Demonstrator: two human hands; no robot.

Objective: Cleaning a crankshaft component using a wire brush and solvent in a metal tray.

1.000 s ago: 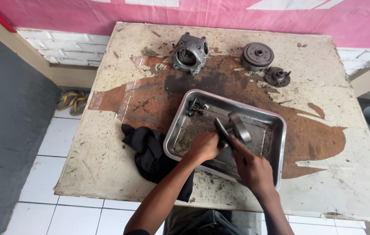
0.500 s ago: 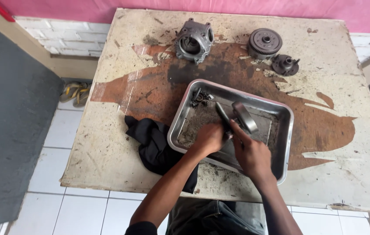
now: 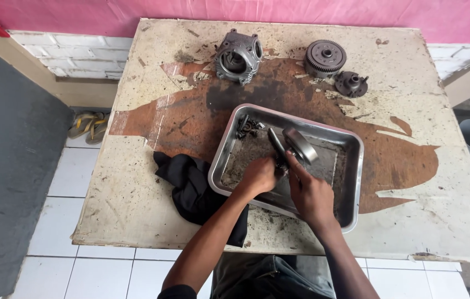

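Greasy round metal part (image 3: 300, 146) with dark shaft, held over steel tray (image 3: 351, 182) mid-table, left hand (image 3: 260, 175) fingers curled tight on shaft's near end, right hand (image 3: 309, 194) gripping just beside, black rag (image 3: 190, 185) touching tray's left edge, engine casing (image 3: 238, 55) and gears (image 3: 326, 56) well apart up top

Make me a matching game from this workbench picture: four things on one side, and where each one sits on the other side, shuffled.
Things:
1. black rag
2. finned engine casing
3. round toothed clutch part
4. round metal part with a rod

Places:
A. far right of the table top, beside a smaller dark round piece
B. held over the metal tray by both the left hand and the right hand
C. lying on the table against the tray's left side
D. far middle of the table, left of the toothed part

Pairs: 1-C, 2-D, 3-A, 4-B
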